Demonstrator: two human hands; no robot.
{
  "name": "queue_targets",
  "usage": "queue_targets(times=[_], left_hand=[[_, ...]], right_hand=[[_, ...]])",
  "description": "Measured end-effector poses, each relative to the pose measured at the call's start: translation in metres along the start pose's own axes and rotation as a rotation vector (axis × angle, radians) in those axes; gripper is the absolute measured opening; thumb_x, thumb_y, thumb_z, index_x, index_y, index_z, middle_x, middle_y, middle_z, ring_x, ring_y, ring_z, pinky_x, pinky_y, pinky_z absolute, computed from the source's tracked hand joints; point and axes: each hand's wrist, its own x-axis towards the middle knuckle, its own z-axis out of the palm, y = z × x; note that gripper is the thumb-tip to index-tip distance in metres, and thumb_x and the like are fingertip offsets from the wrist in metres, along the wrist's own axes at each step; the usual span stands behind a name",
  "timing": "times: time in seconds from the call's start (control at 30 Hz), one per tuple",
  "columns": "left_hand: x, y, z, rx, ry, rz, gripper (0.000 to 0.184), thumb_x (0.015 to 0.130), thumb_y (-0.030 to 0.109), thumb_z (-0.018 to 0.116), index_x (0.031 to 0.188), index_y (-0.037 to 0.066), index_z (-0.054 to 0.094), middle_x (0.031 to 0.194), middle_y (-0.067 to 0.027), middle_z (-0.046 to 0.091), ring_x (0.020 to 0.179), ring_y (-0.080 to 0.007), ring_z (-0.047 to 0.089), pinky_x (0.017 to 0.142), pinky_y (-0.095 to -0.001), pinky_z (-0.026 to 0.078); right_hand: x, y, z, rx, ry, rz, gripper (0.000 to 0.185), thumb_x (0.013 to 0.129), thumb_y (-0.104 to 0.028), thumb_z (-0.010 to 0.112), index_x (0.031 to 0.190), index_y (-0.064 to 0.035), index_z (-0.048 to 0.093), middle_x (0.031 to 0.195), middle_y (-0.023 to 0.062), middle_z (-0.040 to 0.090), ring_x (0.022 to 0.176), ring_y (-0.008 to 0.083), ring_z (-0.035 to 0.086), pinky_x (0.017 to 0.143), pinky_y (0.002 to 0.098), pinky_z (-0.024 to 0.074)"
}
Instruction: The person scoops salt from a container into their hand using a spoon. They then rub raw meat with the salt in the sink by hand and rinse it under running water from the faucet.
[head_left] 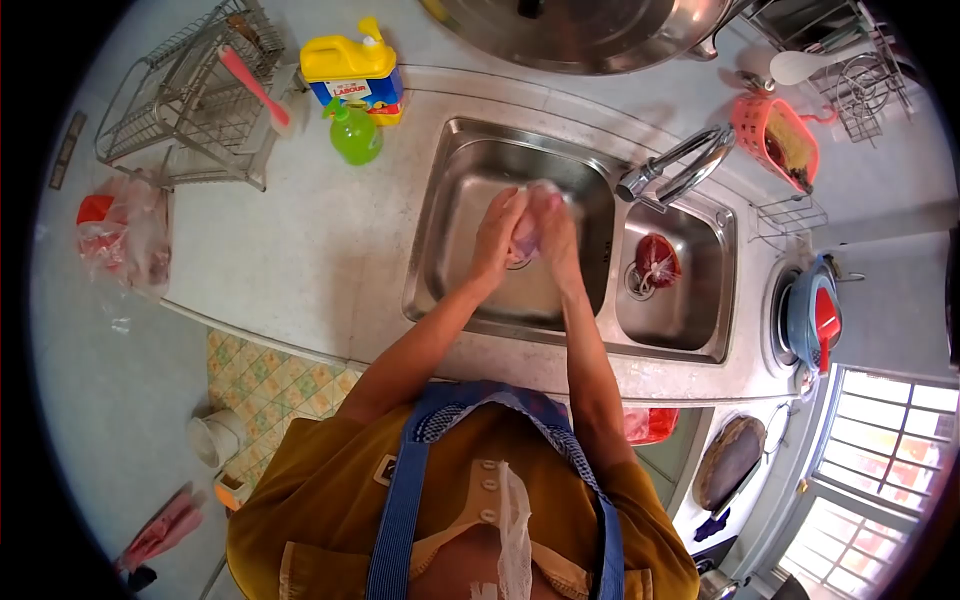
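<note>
Over the large basin of the steel sink [430, 270], my left hand [495, 235] and my right hand [553, 230] are pressed together around a pale pink bundle [526, 236]. It looks like something in thin clear plastic, but my fingers cover most of it and the contents cannot be made out. My left hand cups it from the left side, my right hand from the right. In the smaller basin lies a dark red bundle tied in clear plastic [657, 262], beside the drain.
A curved faucet [690, 165] stands behind the sink. Left of it are a green pump bottle [355, 135], a yellow-and-blue jug [350, 65] and a wire dish rack [190, 110]. A pink basket [775, 140] hangs at right, above a blue basin [805, 315]. A large metal lid [590, 35] is at the back.
</note>
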Motion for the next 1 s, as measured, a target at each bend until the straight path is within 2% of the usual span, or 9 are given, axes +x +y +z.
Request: queue_targets(times=[0.17,0.3,0.4,0.5,0.57,0.7,0.83,0.93,1.0], left_hand=[[-0.008,0.016,-0.004,0.054,-0.184,0.107,0.048,0.084,0.015,0.059,0.126,0.005,0.037,0.077,0.0028,0.045,0.068,-0.0058,0.044,0.060,-0.0197,0.037],[0.000,0.015,-0.005,0.085,-0.164,0.242,0.034,0.084,0.014,0.058,0.114,0.003,0.047,0.082,-0.0012,0.053,0.074,-0.0071,0.049,0.064,-0.0227,0.042],[0.007,0.007,-0.008,0.208,0.000,0.236,0.018,0.086,0.014,0.055,0.099,0.002,0.053,0.079,-0.0009,0.056,0.070,-0.0079,0.050,0.060,-0.0236,0.042],[0.013,-0.013,-0.019,0.644,0.128,0.424,0.019,0.085,0.018,0.057,0.086,-0.001,0.057,0.073,-0.0006,0.057,0.065,-0.0073,0.049,0.057,-0.0236,0.041],[0.003,0.004,-0.001,0.201,0.215,0.178,0.031,0.085,0.027,0.056,0.072,-0.001,0.059,0.064,-0.0029,0.054,0.061,-0.0088,0.047,0.056,-0.0253,0.040],[0.001,0.016,0.011,0.145,0.192,0.256,0.031,0.087,0.027,0.054,0.072,0.000,0.058,0.061,-0.0031,0.053,0.058,-0.0082,0.046,0.053,-0.0234,0.039],[0.008,0.037,0.017,-0.010,0.155,0.144,0.029,0.088,0.028,0.052,0.087,0.000,0.055,0.057,0.0017,0.043,0.051,-0.0065,0.041,0.047,-0.0219,0.034],[0.003,0.046,0.021,0.187,-0.108,0.158,0.052,0.086,0.037,0.052,0.115,-0.004,0.038,0.077,-0.0042,0.047,0.066,-0.0098,0.046,0.057,-0.0242,0.039],[-0.006,0.061,0.018,0.431,-0.283,0.216,0.055,0.087,0.035,0.051,0.122,-0.004,0.033,0.085,-0.0058,0.046,0.076,-0.0113,0.046,0.067,-0.0249,0.039]], right_hand=[[-0.030,0.009,0.007,-0.114,-0.203,-0.192,0.043,0.091,-0.017,0.041,0.130,-0.0028,0.030,0.097,0.0114,0.056,0.086,0.0189,0.055,0.078,0.0292,0.0440],[-0.029,0.012,0.017,-0.073,-0.142,-0.356,0.041,0.092,-0.021,0.042,0.128,-0.0015,0.037,0.099,0.0130,0.058,0.085,0.0186,0.056,0.076,0.0278,0.0446],[-0.022,0.017,0.032,-0.187,0.069,-0.086,0.034,0.091,-0.023,0.046,0.112,0.0034,0.050,0.094,0.0103,0.059,0.082,0.0163,0.057,0.073,0.0268,0.0455],[-0.004,0.044,0.041,0.570,0.242,0.011,0.027,0.090,-0.024,0.049,0.090,0.0018,0.057,0.087,0.0063,0.060,0.077,0.0145,0.057,0.067,0.0261,0.0463],[0.004,0.047,0.038,0.977,0.141,0.209,0.027,0.089,-0.028,0.050,0.088,-0.0020,0.058,0.084,0.0058,0.059,0.075,0.0157,0.058,0.065,0.0265,0.0471],[-0.020,0.009,0.030,1.264,-0.082,0.232,0.038,0.086,-0.036,0.053,0.110,-0.0066,0.053,0.097,0.0036,0.058,0.087,0.0159,0.056,0.075,0.0302,0.0466],[-0.039,0.014,0.028,1.405,-0.249,0.235,0.041,0.085,-0.035,0.054,0.116,-0.0087,0.047,0.098,0.0014,0.056,0.090,0.0151,0.054,0.080,0.0315,0.0448],[-0.037,0.031,0.024,1.010,-0.500,0.150,0.055,0.086,-0.040,0.053,0.128,-0.0085,0.035,0.116,0.0101,0.051,0.104,0.0216,0.051,0.082,0.0344,0.0439],[-0.038,0.020,0.019,0.948,-0.404,0.226,0.044,0.086,-0.035,0.054,0.119,-0.0090,0.041,0.104,0.0054,0.053,0.088,0.0166,0.052,0.071,0.0305,0.0441]])
